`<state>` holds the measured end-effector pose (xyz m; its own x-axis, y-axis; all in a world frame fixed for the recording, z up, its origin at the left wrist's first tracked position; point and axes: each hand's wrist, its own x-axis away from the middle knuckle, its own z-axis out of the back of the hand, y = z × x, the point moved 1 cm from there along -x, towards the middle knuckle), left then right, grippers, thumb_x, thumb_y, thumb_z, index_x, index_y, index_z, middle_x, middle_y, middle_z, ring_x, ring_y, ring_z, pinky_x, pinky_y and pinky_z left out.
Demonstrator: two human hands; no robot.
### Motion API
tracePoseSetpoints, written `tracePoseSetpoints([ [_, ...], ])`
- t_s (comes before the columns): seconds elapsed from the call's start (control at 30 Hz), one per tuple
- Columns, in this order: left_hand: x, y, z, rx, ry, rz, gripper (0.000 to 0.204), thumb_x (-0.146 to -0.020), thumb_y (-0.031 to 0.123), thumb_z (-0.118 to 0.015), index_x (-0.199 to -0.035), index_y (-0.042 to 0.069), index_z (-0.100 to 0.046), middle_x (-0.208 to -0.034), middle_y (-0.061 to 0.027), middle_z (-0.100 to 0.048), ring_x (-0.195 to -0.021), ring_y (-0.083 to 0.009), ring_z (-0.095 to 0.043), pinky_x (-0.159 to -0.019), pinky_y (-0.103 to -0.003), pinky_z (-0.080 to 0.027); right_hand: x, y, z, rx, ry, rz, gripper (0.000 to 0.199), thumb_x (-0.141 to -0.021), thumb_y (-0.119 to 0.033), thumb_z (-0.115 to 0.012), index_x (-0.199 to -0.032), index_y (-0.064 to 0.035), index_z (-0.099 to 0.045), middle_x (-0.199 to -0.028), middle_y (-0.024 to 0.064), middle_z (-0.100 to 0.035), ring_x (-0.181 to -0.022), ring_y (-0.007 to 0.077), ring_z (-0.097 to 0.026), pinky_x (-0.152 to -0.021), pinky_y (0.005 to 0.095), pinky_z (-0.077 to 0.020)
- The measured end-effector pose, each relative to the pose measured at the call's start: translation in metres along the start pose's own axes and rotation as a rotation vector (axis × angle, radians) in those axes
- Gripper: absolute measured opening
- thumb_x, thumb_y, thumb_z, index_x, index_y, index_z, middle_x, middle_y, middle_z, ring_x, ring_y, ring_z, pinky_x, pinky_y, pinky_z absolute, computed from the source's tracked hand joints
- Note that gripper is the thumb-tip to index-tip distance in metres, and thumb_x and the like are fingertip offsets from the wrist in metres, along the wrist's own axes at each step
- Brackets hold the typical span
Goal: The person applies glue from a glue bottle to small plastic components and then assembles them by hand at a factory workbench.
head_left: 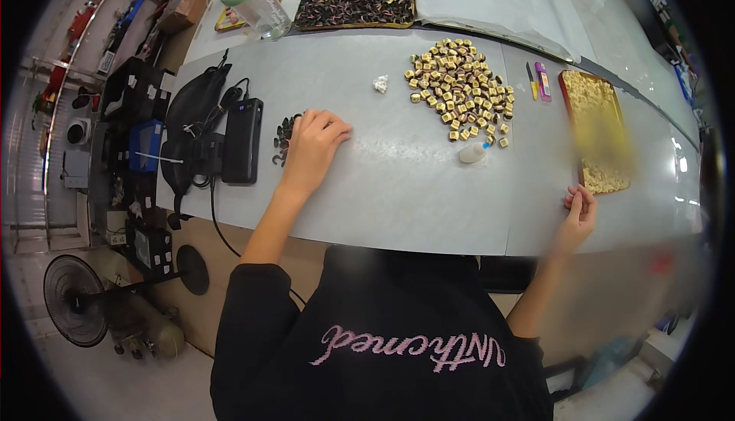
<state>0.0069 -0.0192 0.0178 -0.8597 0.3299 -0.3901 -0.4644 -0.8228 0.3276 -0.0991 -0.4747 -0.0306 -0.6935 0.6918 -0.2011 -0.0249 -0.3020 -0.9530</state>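
Small dark curved pieces (285,136) lay in a loose cluster on the grey table (367,199), left of centre. Left hand (315,145) was right beside them, back of the hand toward the camera, fingers bent and close together; couldn't tell if they pinched anything, tips partly hidden. The hand also covered part of the cluster's right side, so couldn't count pieces. Cluster probably sat there for easy left-hand reach.

Right hand (582,216) was by the near left corner of a tray of pale bits (605,191), fingers loosely curled. Nothing clear in them; contact with the rim couldn't be told. Yellow blur (605,141) hid much of that tray.

Gold-topped cubes (462,88) were heaped between the hands, farther back, likely to leave the front table free for working. White bottle with blue tip (473,153) stood at the heap's near edge, presumably handy for either hand. White crumpled scrap (380,84) lay left of the heap; yellow-handled knife (533,84) and purple tube (543,82) to its right.

Black box (242,141) and cables (230,99) crowded the left hand's outer side. Green-lidded jar (264,9) stood at the back.
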Motion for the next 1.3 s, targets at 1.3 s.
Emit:
tracePoseSetpoints([
  [1.3, -0.020, 0.072, -0.066, 1.837, -0.455, 0.599, 0.024, -0.087, -0.005, -0.072, -0.106, 0.006, -0.063, -0.118, -0.0087, -0.065, -0.101, -0.0113, -0.062, -0.091, -0.025, -0.051, 0.015, -0.084, -0.144, -0.336, -0.793, 0.165, 0.037, -0.100, -0.013, -0.060, -0.134, -0.0012, -0.052, -0.110, 0.0108, -0.067, -0.102, 0.0222, -0.067, -0.089, 0.0334, -0.0522],
])
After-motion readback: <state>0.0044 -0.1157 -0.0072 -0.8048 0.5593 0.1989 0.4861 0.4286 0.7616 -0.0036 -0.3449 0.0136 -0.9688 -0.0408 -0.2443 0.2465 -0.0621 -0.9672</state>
